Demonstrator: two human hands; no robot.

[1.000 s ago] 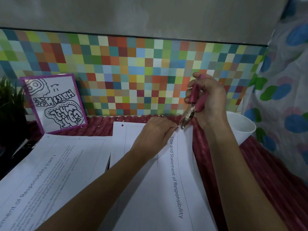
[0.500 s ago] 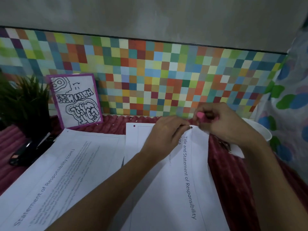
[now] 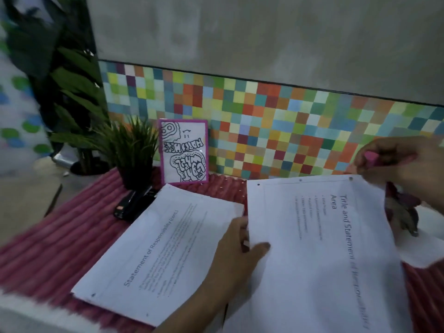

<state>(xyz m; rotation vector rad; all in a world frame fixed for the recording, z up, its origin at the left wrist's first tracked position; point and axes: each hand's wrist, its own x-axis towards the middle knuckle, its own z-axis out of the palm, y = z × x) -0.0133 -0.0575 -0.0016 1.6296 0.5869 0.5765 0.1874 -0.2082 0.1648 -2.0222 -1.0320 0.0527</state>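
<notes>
The printed sheet (image 3: 319, 248) is pinched at its left edge by the left hand (image 3: 236, 243), with the thumb laid on top. It lies over the red mat (image 3: 72, 236). The pink-handled hole punch (image 3: 406, 217) is gripped in the curled right hand (image 3: 406, 162) – just beside the sheet's far right corner.

Matt white paper sheet (image 3: 312, 248) on ribbed dark-pink cloth mat (image 3: 60, 236), dull metal hole punch (image 3: 403, 212) with pink plastic handles at the mat's right edge, glossy black stapler (image 3: 134, 203) at its back.
</notes>
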